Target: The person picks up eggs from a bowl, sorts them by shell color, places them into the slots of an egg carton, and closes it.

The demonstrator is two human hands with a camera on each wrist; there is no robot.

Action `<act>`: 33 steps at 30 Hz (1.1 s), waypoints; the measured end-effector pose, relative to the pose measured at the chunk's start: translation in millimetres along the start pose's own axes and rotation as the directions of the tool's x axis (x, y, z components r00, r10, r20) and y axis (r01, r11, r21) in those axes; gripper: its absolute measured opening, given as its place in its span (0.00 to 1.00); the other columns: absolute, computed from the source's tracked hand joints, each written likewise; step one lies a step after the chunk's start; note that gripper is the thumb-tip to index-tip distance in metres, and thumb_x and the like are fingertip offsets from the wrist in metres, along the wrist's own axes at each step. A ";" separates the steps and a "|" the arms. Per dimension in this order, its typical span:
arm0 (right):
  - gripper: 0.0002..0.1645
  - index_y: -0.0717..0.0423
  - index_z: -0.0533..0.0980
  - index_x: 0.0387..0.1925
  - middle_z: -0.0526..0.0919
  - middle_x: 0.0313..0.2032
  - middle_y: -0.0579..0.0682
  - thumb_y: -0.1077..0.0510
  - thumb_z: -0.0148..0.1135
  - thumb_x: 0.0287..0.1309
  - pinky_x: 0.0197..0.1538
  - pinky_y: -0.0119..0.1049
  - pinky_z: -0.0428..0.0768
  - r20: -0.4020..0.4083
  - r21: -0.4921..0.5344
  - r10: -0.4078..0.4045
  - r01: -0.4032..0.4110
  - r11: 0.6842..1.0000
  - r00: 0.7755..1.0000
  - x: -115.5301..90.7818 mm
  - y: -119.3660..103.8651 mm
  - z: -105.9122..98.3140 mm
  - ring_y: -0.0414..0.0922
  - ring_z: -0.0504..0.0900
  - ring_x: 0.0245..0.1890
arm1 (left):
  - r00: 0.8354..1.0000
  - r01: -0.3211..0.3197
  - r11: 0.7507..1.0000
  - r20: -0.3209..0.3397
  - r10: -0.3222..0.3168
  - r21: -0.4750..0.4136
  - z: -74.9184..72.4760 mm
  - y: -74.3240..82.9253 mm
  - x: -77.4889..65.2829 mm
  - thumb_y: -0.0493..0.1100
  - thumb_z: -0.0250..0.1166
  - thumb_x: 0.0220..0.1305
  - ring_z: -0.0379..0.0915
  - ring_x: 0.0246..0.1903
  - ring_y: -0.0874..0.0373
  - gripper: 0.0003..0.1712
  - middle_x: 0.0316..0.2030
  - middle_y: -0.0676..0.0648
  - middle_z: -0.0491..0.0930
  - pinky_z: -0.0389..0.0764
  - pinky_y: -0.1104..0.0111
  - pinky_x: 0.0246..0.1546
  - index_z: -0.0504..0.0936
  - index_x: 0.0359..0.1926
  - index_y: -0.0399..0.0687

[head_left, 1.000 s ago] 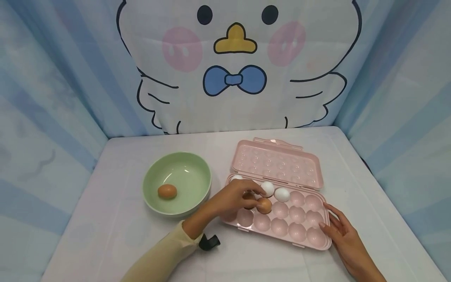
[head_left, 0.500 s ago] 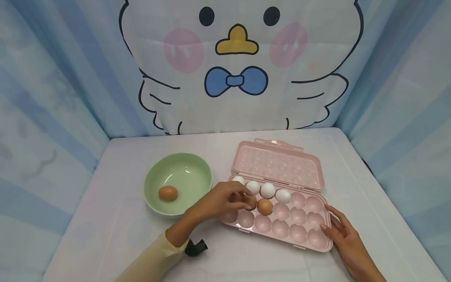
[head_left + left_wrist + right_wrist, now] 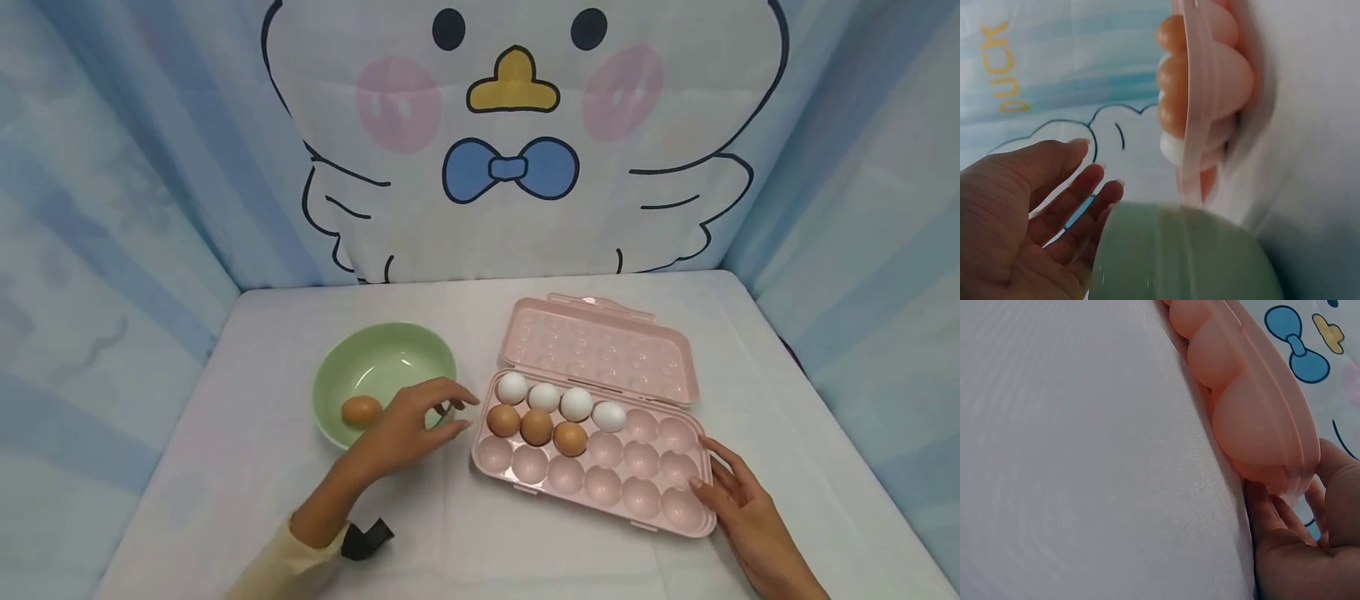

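A pink egg carton lies open on the table, its dimpled lid folded back. Several white eggs fill part of its back row, with three brown eggs in the middle row. The other cups I can see hold nothing. To the left, one brown egg lies in a green bowl. My left hand hovers over the bowl's right rim, fingers parted and holding nothing. At the carton's right end, my right hand grips the edge, thumb on top and fingers at the side and underneath.
A white cloth covers the table. Behind it hangs a curtain printed with a cartoon duck, and blue-striped curtains flank both sides. A black strap piece sticks out at my left wrist.
My left hand has let go of a brown egg in the carton's middle row and drawn back left to the bowl's rim. The right hand stays on the carton's end.
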State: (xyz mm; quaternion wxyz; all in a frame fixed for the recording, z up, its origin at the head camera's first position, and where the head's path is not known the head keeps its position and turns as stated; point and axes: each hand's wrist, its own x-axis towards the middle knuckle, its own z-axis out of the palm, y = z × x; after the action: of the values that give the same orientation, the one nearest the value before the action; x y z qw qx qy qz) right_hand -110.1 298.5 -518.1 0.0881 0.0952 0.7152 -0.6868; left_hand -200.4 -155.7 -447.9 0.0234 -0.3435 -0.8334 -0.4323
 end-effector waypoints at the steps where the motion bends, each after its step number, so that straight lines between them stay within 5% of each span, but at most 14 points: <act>1: 0.43 0.42 0.51 0.81 0.43 0.77 0.68 0.59 0.61 0.75 0.55 0.18 0.73 0.002 0.006 -0.004 0.004 1.000 1.000 -0.2 0.0 -0.3 0.18 0.69 0.57 | 1.000 0.008 1.000 -0.024 -0.008 0.013 -3.0 -1.3 -3.1 0.31 0.73 0.63 0.81 0.44 0.53 0.17 0.47 0.52 0.84 0.84 0.62 0.42 0.85 0.52 0.47; 9: 0.45 0.40 0.51 0.82 0.42 0.79 0.68 0.56 0.63 0.74 0.54 0.17 0.73 -0.008 -0.023 0.028 -0.028 0.999 1.000 1.0 -1.8 -0.6 0.19 0.67 0.59 | 0.988 0.065 0.992 -0.148 -0.048 0.106 -23.2 -12.7 -30.1 0.32 0.76 0.59 0.79 0.50 0.56 0.22 0.51 0.52 0.83 0.85 0.56 0.41 0.84 0.54 0.45; 14: 0.46 0.38 0.50 0.82 0.40 0.80 0.66 0.52 0.64 0.74 0.54 0.16 0.72 -0.016 -0.064 0.053 -0.054 0.996 0.998 2.2 -2.3 -0.1 0.33 0.59 0.71 | 0.972 0.189 0.973 -0.168 -0.165 0.133 -41.9 -16.0 -44.1 0.33 0.73 0.64 0.82 0.47 0.52 0.21 0.52 0.46 0.82 0.86 0.55 0.42 0.82 0.58 0.44; 19: 0.44 0.40 0.51 0.82 0.41 0.79 0.68 0.57 0.62 0.74 0.55 0.17 0.73 -0.001 -0.012 0.023 -0.023 1.000 1.000 2.3 -2.1 -0.3 0.18 0.67 0.59 | 0.944 0.305 0.940 -0.176 -0.278 0.153 -59.9 -20.1 -57.1 0.35 0.73 0.65 0.80 0.52 0.50 0.23 0.56 0.46 0.80 0.81 0.51 0.52 0.81 0.61 0.45; 33: 0.43 0.40 0.51 0.82 0.39 0.79 0.67 0.59 0.61 0.75 0.55 0.17 0.73 0.016 0.024 0.009 -0.009 1.000 1.000 1.3 -0.5 -2.6 0.16 0.69 0.56 | 0.943 0.308 0.923 -0.201 -0.265 0.229 -81.1 -29.8 -78.3 0.36 0.75 0.63 0.78 0.53 0.46 0.25 0.54 0.44 0.81 0.81 0.50 0.50 0.81 0.60 0.41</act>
State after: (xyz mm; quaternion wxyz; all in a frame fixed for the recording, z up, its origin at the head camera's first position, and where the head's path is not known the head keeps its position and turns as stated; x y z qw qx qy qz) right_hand -111.5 301.1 -517.8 0.0955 0.0942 0.7056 -0.6958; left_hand -179.2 -270.3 -444.4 0.0734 -0.1743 -0.9189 -0.3463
